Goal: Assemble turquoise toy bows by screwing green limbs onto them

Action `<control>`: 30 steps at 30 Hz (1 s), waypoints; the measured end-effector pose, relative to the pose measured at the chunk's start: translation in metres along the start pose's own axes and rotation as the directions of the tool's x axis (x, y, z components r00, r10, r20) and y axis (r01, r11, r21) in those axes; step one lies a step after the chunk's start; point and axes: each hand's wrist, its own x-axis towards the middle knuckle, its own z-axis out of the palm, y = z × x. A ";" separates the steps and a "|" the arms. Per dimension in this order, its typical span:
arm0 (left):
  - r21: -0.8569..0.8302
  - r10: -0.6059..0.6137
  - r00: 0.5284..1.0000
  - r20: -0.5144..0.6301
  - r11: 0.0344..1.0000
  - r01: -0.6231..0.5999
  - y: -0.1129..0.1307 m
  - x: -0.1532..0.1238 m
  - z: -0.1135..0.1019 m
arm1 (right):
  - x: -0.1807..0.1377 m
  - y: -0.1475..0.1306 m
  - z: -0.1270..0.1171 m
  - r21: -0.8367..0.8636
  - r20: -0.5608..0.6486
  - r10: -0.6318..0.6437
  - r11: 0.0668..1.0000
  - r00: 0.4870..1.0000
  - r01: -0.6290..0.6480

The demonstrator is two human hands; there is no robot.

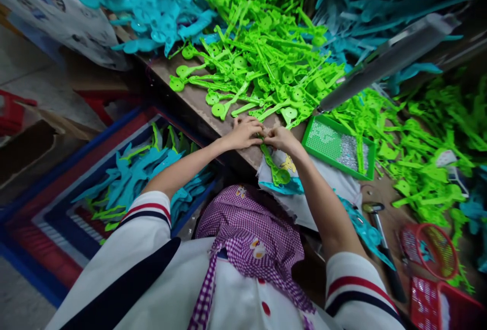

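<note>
At the near edge of the bench my left hand (245,133) and my right hand (282,139) almost meet, fingers curled and closed. Between them they grip the upper end of a long bright green plastic part (280,175). Its round disc end points down toward my lap, above a white cloth (315,190). My fingers hide the gripped end, so any small thing pinched there cannot be made out. Just beyond my hands lies a large heap of similar green parts (262,71). To the right of my right hand sits a green perforated tray (310,142) of small shiny pieces.
A grey tool (391,56) slants over the heap. Blue plastic parts (160,10) are piled at the back. At right lie a hammer (386,243) and red baskets (429,251). Left and below the bench, a lined crate (34,223) holds blue and green parts.
</note>
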 end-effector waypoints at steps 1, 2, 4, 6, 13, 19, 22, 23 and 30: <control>0.003 -0.016 1.000 0.003 1.000 0.016 0.002 0.002 -0.001 | 0.001 0.000 -0.001 -0.004 0.017 -0.001 1.000 1.000 0.001; 0.009 -0.032 0.999 0.010 0.999 0.032 0.003 0.004 -0.002 | 0.002 0.000 -0.001 -0.010 0.035 -0.005 1.000 0.999 0.005; 0.036 -0.060 0.997 0.039 0.998 0.058 0.006 0.012 -0.004 | 0.005 -0.001 -0.003 -0.027 0.062 -0.022 0.999 0.998 0.024; 0.082 -0.074 0.994 0.084 0.994 0.067 0.007 0.025 -0.007 | 0.008 -0.002 -0.006 -0.055 0.089 -0.033 0.998 0.995 0.038; 0.244 -0.158 0.934 0.319 0.966 0.080 0.013 0.070 -0.015 | -0.001 0.010 -0.005 -0.049 0.094 -0.104 0.993 0.990 0.109; 0.331 -0.217 0.908 0.358 0.939 0.095 0.022 0.075 -0.015 | -0.043 0.007 0.024 -0.189 -0.257 -0.135 0.978 0.957 0.088; 0.320 -0.195 0.920 0.340 0.944 0.082 0.018 0.075 -0.014 | -0.060 -0.003 0.040 -0.319 -0.237 -0.163 0.944 0.958 0.081; 0.293 -0.167 0.926 0.337 0.954 0.065 0.014 0.076 -0.014 | -0.065 -0.005 0.045 -0.359 -0.225 -0.162 0.931 0.961 0.073; 0.205 -0.052 0.941 0.334 0.979 -0.018 -0.002 0.072 -0.017 | -0.075 -0.003 0.056 -0.482 -0.157 -0.191 0.871 0.969 0.093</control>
